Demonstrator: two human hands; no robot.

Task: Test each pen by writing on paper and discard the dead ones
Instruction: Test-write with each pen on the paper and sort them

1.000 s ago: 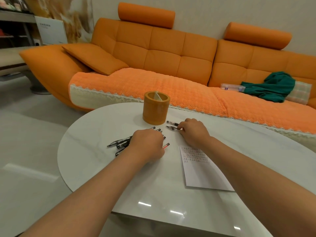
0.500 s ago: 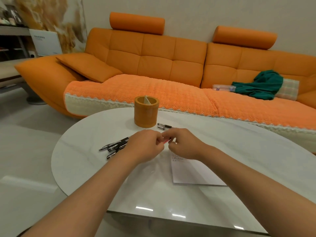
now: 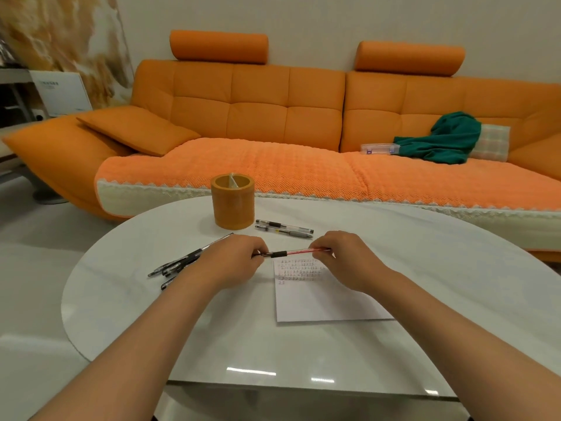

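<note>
A red pen [image 3: 293, 253] with a black grip is held level just above the far edge of the paper [image 3: 315, 294]. My left hand [image 3: 232, 261] pinches its left end and my right hand [image 3: 343, 258] pinches its right end. The white sheet carries several rows of small test marks near its top. Several black pens [image 3: 179, 264] lie in a loose heap to the left, partly hidden under my left wrist. Two more pens [image 3: 285, 228] lie side by side beyond my hands, right of an orange round holder [image 3: 232, 205].
Everything sits on a white oval table [image 3: 127, 299] whose near edge is glossy. An orange sofa [image 3: 273, 123] runs along the far side, with a clear plastic case [image 3: 378, 148] and a green cloth [image 3: 446, 138] on its seat. Pale floor lies to the left.
My left hand lifted the red pen out of the heap and my right hand left the two pens by the holder to take its other end. Both hands have spread apart along it.
</note>
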